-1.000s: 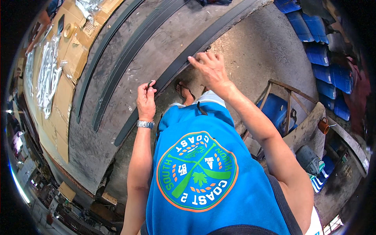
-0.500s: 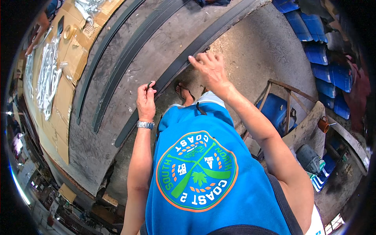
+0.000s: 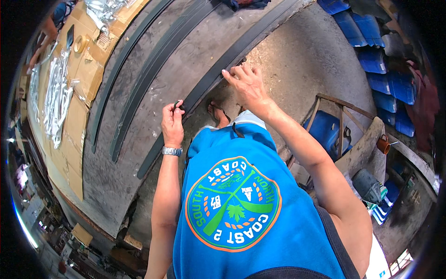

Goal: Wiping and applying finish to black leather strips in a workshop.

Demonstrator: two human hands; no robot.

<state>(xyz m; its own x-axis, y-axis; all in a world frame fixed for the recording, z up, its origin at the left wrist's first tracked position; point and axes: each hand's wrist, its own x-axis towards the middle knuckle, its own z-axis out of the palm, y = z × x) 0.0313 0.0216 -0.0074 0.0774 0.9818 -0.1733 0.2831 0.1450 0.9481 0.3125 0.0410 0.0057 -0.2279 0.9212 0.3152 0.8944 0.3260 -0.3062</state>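
Note:
A long black strip (image 3: 204, 88), like leather or belt material, lies along the near edge of the grey worktable (image 3: 186, 60). My left hand (image 3: 173, 125) is closed at that edge, pinching a small dark object (image 3: 178, 106) too small to name. Further along, my right hand (image 3: 251, 88) has its thumb tip on the strip, with the other fingers bent over the table's edge. Two more dark strips, one wide (image 3: 153, 65) and one narrower (image 3: 116, 65), lie roughly parallel, farther across the table.
Flattened cardboard (image 3: 95, 65) covers the far left side, bearing a tape roll (image 3: 81, 43) and plastic-wrapped white pieces (image 3: 56, 102). Another person's arm (image 3: 46, 39) shows at upper left. Stacked blue pieces (image 3: 390, 86) stand at right, near a wooden frame (image 3: 344, 106) and a brown cup (image 3: 383, 144).
Both hands keep nearly the same places; the right has shifted very slightly left along the strip. The view has tilted a little.

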